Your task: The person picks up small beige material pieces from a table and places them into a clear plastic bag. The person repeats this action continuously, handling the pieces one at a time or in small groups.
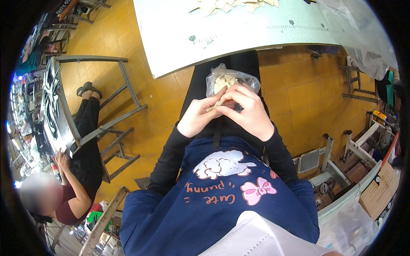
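Note:
My left hand (198, 116) is closed round a small stack of flat cream-coloured pieces (215, 106), with their thin edges showing between the fingers. Pressed up against the same stack, the thumb and bent fingers of my right hand (248, 112) pinch it from the other side. Just beyond my fingers, a clear plastic bag (251, 80) rests open on my lap. Inside it lie more cream pieces (225, 81), partly hidden by my right hand. What the pieces are made of I cannot tell.
A pale worktable (256, 36) with a printed scale stands ahead, bearing a heap of cream pieces (232, 5). Clear plastic sheeting (358, 32) hangs over its right end. At left, a person (74, 192) sits by a metal-framed table (102, 128) holding dark strips. Cardboard (379, 191) lies at right.

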### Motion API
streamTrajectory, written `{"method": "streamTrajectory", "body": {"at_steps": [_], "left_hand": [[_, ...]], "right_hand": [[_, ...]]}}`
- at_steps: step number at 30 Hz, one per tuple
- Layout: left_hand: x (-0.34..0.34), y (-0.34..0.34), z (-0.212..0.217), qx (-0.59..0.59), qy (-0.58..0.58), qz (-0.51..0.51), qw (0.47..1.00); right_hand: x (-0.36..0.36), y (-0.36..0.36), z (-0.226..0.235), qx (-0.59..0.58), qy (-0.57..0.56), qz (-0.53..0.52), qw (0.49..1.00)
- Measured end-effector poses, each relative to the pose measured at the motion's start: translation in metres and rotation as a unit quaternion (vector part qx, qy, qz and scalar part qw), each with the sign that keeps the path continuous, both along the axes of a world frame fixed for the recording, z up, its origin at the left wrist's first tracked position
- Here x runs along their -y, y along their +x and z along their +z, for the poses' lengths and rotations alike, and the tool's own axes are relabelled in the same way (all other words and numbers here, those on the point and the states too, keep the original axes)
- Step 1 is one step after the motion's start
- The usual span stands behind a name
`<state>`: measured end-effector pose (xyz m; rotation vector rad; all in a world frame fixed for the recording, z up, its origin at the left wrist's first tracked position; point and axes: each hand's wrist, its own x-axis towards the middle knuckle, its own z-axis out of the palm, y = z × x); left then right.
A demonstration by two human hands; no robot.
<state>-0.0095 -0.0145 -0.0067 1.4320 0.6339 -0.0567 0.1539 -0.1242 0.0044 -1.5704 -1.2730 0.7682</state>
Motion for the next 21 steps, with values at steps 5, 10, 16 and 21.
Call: {"method": "streamTrajectory", "body": {"at_steps": [5, 10, 16, 21], "left_hand": [[0.007, 0.0, -0.002, 0.084, -0.171, 0.089, 0.978], [-0.003, -0.003, -0.008, 0.127, -0.326, 0.256, 0.901], [0.0, 0.0, -0.01, 0.186, -0.521, 0.287, 0.782], [0.012, 0.01, -0.013, 0.16, -0.532, 0.253, 0.792]], "right_hand": [[0.002, 0.006, 0.002, -0.047, -0.008, -0.025, 0.999], [0.005, 0.021, -0.004, 0.05, -0.023, -0.092, 0.994], [0.002, 0.007, -0.004, 0.122, -0.014, -0.05, 0.991], [-0.008, -0.007, -0.003, 0.165, 0.055, 0.022, 0.985]]}}
